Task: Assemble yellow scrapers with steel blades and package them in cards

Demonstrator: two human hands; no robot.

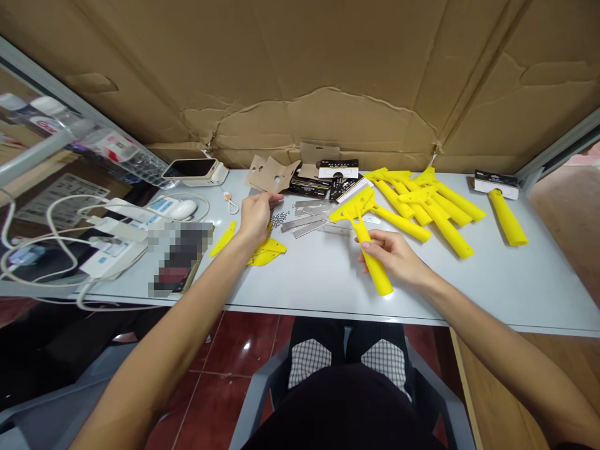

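One scraper [357, 217], handle [379, 274] in right hand [392, 251]

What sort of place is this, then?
Possibly a small assembly workspace: loose screws, bare metal blades and a pile of yellow scraper handles lie on the white tabletop.

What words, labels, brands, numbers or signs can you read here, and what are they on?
No text reads clearly.
Black cards at the back: white print, too small.
Card at far right: print too small.
Bottle labels: blurred.
Carton label at left: blurred.
Power strip, blue markings: blurred.
Yellow scraper in right hand: no lettering discernible.
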